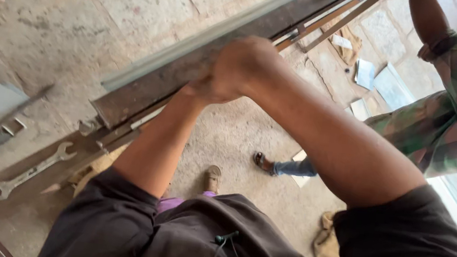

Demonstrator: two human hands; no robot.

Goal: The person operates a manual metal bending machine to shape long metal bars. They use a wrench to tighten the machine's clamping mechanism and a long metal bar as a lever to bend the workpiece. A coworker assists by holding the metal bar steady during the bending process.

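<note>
Rusty brown metal, in the form of a long flat bar (146,86), runs slantwise across the head view from the lower left toward the upper right, with a paler grey strip (217,31) lying along its upper edge. Both of the person's hands meet on this bar near the middle of the picture. The right hand (241,69) is clenched into a fist around the bar, knuckles up, and it covers most of what lies under it. The left hand (195,91) reaches up from below and sits just beneath the right one, pressed against the bar; its fingers are hidden by the right hand, so whether it is closed around the bar cannot be told. Both forearms are bare and come out of dark short sleeves.

At the lower left, a grey open-ended spanner (31,171) lies on a brown surface beside the bar's near end, apart from both hands. Below the arms, a concrete floor (238,141) shows, with a sandalled foot (212,177) on it. At the right, a second person in a green checked shirt (451,109) stands close, arms raised toward the top edge. Small pale sheets (387,87) lie on the ground near that person.
</note>
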